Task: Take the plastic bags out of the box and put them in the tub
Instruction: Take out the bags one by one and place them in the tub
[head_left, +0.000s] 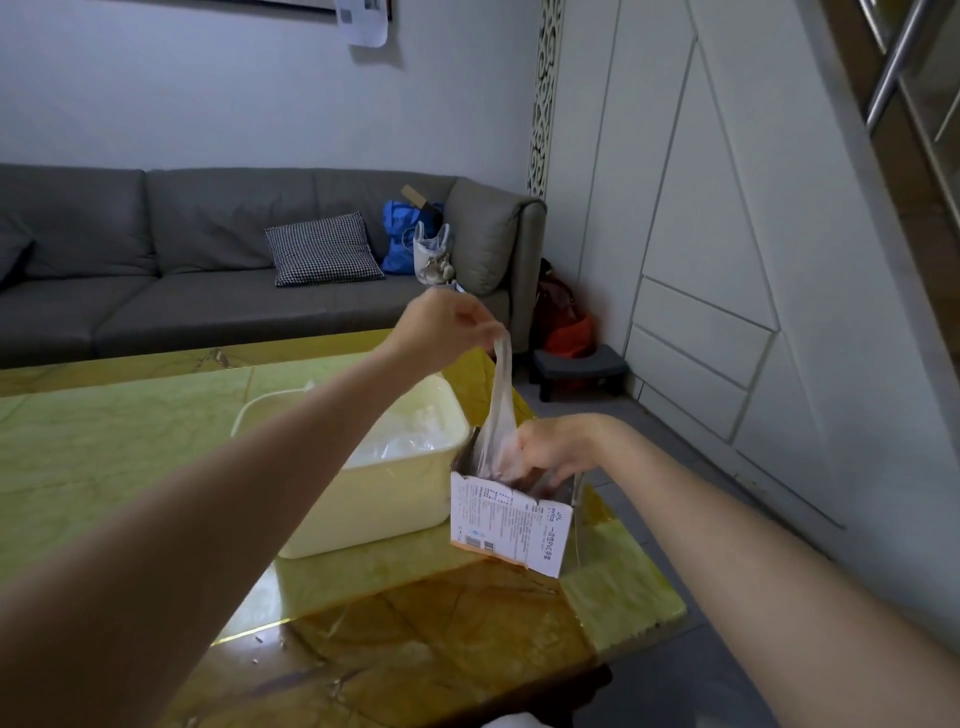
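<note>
A white printed cardboard box (511, 525) stands open near the right edge of the table, beside a pale yellow tub (374, 499). My left hand (447, 322) is raised above the box and pinches the top of a clear plastic bag (500, 410), which stretches down into the box's mouth. My right hand (556, 447) rests at the box's open top, fingers curled over the rim and against the lower part of the bag. Several clear plastic bags (400, 441) lie inside the tub, partly hidden by my left forearm.
The green and brown marble table (130, 441) ends just right of the box. A grey sofa (156, 270) with a checked cushion (322, 249) and bags stands behind. A small dark stool (579, 369) sits on the floor to the right, by white cabinets.
</note>
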